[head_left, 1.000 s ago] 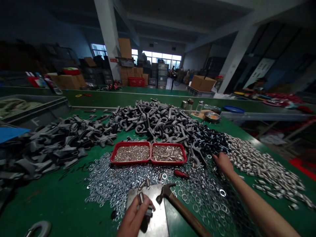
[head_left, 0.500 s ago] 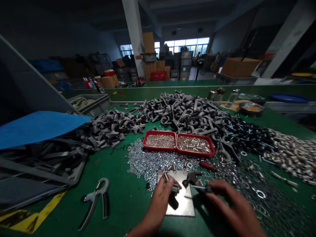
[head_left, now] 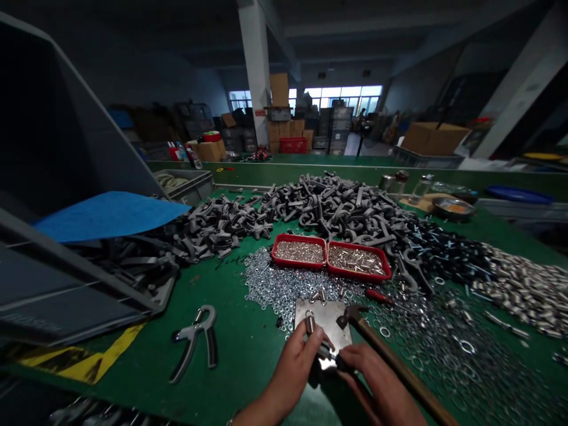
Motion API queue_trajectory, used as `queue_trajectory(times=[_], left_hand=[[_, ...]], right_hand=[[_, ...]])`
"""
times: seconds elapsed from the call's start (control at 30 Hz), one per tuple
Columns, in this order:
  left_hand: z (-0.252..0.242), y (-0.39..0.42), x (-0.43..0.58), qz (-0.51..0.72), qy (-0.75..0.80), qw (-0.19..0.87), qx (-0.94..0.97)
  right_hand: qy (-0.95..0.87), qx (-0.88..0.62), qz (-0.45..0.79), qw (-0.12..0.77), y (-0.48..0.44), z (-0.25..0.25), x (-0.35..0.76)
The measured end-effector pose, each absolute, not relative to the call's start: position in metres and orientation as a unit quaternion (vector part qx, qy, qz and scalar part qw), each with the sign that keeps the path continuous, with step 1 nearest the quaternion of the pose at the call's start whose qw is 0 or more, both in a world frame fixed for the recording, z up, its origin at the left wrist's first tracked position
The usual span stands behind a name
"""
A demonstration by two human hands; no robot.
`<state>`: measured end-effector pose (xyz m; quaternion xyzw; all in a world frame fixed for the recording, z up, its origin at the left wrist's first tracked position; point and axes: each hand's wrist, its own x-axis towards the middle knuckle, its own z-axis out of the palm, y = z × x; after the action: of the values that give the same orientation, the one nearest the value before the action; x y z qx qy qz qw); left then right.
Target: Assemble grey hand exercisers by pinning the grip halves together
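Observation:
My left hand (head_left: 290,364) is closed around a coil spring (head_left: 310,322), which stands up past the thumb, and a grey piece partly hidden by the fingers. My right hand (head_left: 377,376) pinches the dark knob (head_left: 341,361) of a screw, brought up against the parts in my left hand. Both hands are over a shiny metal plate (head_left: 320,312), where a few small springs (head_left: 318,295) lie at the far edge. A hammer (head_left: 390,358) rests beside the plate, its handle running under or past my right hand; contact is unclear. To the left lies an assembled hand grip trainer (head_left: 197,343).
Two red trays (head_left: 299,263) of small metal parts sit beyond the plate, among loose nuts (head_left: 266,284) and rings. Behind them is a heap of grey handles (head_left: 341,207). A screwdriver (head_left: 379,296) lies nearby. A large grey crate (head_left: 89,296) stands at left with a blue sheet (head_left: 115,216).
My right hand has moved left with the knobbed screw, bringing it to the parts in my left hand. The view has shifted, showing more of the crate and the hammer handle.

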<state>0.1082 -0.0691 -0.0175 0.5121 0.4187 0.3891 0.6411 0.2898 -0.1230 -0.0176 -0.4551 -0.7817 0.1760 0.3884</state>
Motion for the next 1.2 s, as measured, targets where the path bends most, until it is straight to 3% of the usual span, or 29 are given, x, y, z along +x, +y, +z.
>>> queue_trajectory(times=[0.13, 0.27, 0.4, 0.5, 0.67, 0.8, 0.9, 1.0, 1.07, 1.13, 1.2], left_hand=[[-0.016, -0.073, 0.108, 0.391, 0.417, 0.645, 0.508], [-0.012, -0.076, 0.106, 0.393, 0.43, 0.613, 0.534], [-0.014, -0.077, 0.106, 0.384, 0.447, 0.536, 0.605], [-0.02, -0.075, 0.104, 0.366, 0.446, 0.471, 0.667], [-0.025, -0.069, 0.096, 0.356, 0.393, 0.438, 0.726], [-0.023, -0.064, 0.086, 0.325, 0.331, 0.473, 0.749], [-0.024, -0.06, 0.082, 0.31, 0.367, 0.521, 0.705], [-0.027, -0.059, 0.083, 0.322, 0.398, 0.56, 0.651], [-0.029, -0.06, 0.085, 0.331, 0.409, 0.569, 0.632], [-0.03, -0.061, 0.086, 0.34, 0.412, 0.567, 0.627], [-0.027, -0.062, 0.087, 0.344, 0.4, 0.553, 0.645]], right_hand=[[-0.728, -0.497, 0.18, 0.437, -0.127, -0.023, 0.285], [-0.764, -0.439, 0.209, 0.423, -0.124, -0.022, 0.286], [-0.579, -0.475, 0.481, 0.455, -0.121, -0.025, 0.273], [-0.393, -0.467, 0.679, 0.408, -0.122, -0.027, 0.259], [-0.417, -0.507, 0.657, 0.371, -0.127, -0.032, 0.25], [-0.378, -0.482, 0.738, 0.284, -0.13, -0.037, 0.25], [-0.532, -0.524, 0.619, 0.244, -0.127, -0.034, 0.258], [-0.724, -0.565, 0.303, 0.257, -0.122, -0.032, 0.269], [-0.773, -0.554, 0.174, 0.256, -0.12, -0.035, 0.272], [-0.772, -0.545, 0.18, 0.275, -0.12, -0.04, 0.268], [-0.723, -0.54, 0.288, 0.32, -0.122, -0.045, 0.259]])
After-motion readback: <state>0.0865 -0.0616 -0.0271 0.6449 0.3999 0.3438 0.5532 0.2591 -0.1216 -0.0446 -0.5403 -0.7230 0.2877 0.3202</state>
